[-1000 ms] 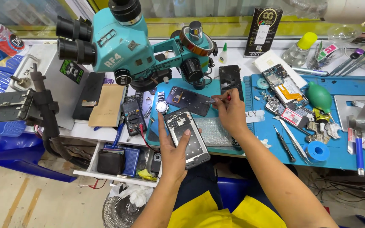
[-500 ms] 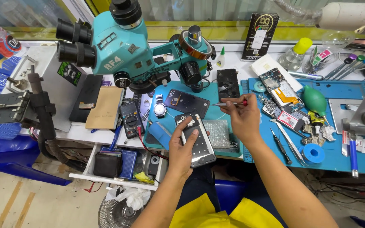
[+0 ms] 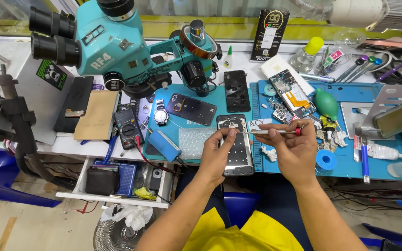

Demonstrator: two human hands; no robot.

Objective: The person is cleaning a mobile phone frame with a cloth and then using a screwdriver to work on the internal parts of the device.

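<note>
Here, my left hand (image 3: 219, 151) grips the opened black phone chassis (image 3: 235, 144) steady over the blue bench (image 3: 350, 167) mat; my right hand (image 3: 290, 148) pinches a slim red-tipped screwdriver (image 3: 271, 132), tip at its upper edge.

We see both bare forearms rising from the lower edge of the head view and converging toward the middle. The left hand (image 3: 218, 153) is held palm-down with the wrist nearly straight; its fingers (image 3: 229, 135) curl forward and pinch together at the tips, while the thumb lies along the inner side. The right hand (image 3: 290, 149) sits just beside it, slightly higher, the wrist bent inward; its thumb and index finger close in a fine pinch and the remaining fingers fold loosely beneath. The two hands are near each other but do not touch. Short yellow sleeves show at the bottom.
</note>
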